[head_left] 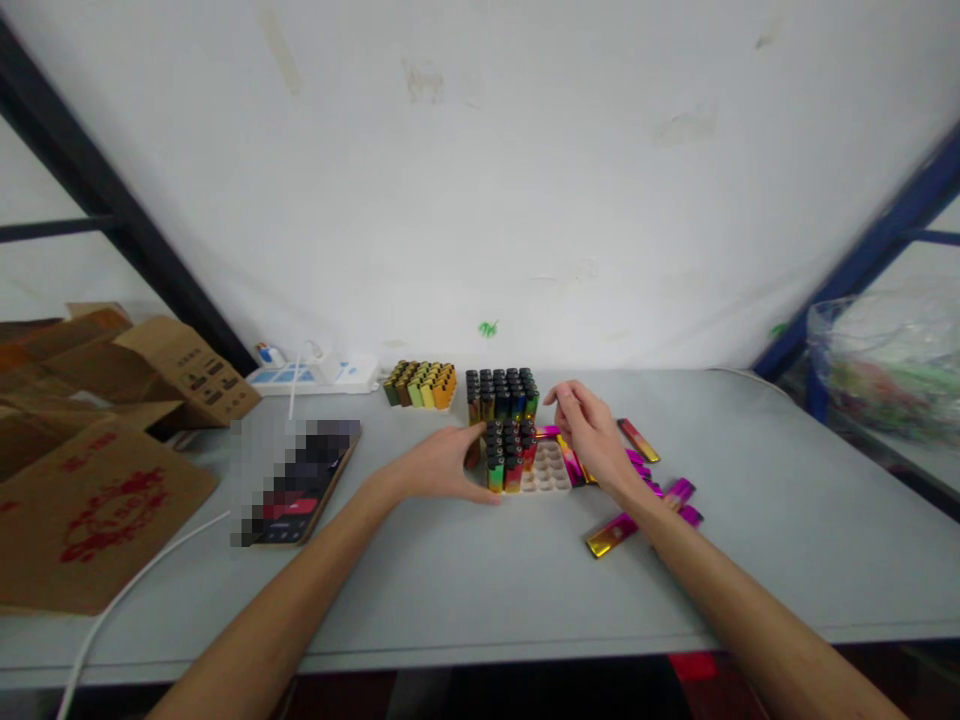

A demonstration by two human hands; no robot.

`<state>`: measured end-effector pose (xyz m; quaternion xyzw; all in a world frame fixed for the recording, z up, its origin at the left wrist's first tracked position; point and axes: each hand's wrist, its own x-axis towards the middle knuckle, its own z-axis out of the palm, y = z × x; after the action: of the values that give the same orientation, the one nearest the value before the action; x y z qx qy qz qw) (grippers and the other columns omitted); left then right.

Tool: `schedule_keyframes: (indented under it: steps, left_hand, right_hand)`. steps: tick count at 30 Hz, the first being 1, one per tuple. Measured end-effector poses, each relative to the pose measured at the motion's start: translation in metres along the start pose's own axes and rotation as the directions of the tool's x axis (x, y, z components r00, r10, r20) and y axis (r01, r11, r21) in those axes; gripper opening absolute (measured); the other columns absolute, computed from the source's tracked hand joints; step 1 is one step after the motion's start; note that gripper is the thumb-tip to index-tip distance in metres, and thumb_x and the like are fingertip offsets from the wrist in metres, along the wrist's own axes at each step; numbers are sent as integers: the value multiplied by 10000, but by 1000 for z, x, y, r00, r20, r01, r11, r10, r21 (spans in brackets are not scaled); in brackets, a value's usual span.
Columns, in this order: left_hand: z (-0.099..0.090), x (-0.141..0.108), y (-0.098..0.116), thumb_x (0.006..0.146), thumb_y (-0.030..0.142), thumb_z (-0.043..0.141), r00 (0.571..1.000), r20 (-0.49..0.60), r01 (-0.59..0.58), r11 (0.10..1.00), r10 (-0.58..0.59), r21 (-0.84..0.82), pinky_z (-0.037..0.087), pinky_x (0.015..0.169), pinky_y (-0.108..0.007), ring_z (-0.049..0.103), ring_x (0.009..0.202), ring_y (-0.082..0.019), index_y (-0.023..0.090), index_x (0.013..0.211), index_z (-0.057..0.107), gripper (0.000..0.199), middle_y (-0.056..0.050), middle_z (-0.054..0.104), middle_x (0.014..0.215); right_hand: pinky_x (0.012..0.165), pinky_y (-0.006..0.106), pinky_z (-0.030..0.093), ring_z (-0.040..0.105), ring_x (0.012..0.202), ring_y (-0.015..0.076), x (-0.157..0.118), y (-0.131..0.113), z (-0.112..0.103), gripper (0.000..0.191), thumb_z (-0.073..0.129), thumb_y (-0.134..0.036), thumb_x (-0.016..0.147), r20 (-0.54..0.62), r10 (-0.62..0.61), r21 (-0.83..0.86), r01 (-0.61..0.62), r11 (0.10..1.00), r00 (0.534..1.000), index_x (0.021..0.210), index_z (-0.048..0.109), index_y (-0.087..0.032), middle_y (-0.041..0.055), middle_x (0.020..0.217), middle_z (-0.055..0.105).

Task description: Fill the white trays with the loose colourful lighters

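A pale tray [551, 468] with round-cornered cells holds upright lighters [511, 455] with black tops and green or red bodies in its left part; several cells on the right are bare. My left hand [442, 462] is wrapped round the left end of the tray, thumb at the near side and fingers behind. Above the tray's right side is my right hand [589, 425], its fingers curled with the tips close together; whatever they may hold is hidden. Shiny magenta-and-gold lighters [611, 535] lie loose beneath and beside the right forearm.
Behind the tray stands another block of black-topped lighters [501, 393]. A block of yellow and olive pieces [421, 385] sits left of it. Farther left are a phone [322, 490], a power strip [349, 375] and cardboard boxes [97, 510]. A clear plastic bag [892, 360] is at right.
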<state>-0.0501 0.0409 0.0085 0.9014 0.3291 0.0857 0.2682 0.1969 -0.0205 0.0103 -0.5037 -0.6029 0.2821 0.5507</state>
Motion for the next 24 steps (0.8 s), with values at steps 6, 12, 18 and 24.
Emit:
schedule_keyframes:
  steps: [6,12,18,24]
  left_hand:
    - [1,1,-2,652,667,896,1000,-8,-2,1000,2,1,503,686,-331,699,807,-276,178,1208,660,777,-75,780,984]
    - [2,0,-3,647,683,890,999,-38,-25,999,25,-24,523,714,-332,711,830,-280,186,1210,669,783,-77,784,997]
    - [0,0,-1,641,669,897,999,-27,-23,999,22,-38,532,728,-337,720,859,-292,183,1223,670,791,-82,790,1023]
    - [0,0,0,639,648,904,1000,-18,2,999,-3,-35,533,734,-346,723,863,-302,175,1216,673,781,-90,793,1024]
  right_hand:
    - [547,302,252,333,574,129,-16,4,4,593,528,-697,981,-110,41,-176,-60,982,993,626,364,-251,-56,586,323]
    - [544,305,212,279,558,117,-20,-1,6,461,528,-520,904,-157,-14,-261,-28,965,987,588,314,-261,-60,563,275]
    - [541,299,222,292,559,122,-22,-2,7,389,517,-428,884,-149,-14,-249,-23,968,989,597,316,-257,-53,570,286]
    - [538,301,224,300,554,128,-21,1,6,456,552,-464,934,-139,-27,-238,-7,971,990,600,321,-257,-54,557,287]
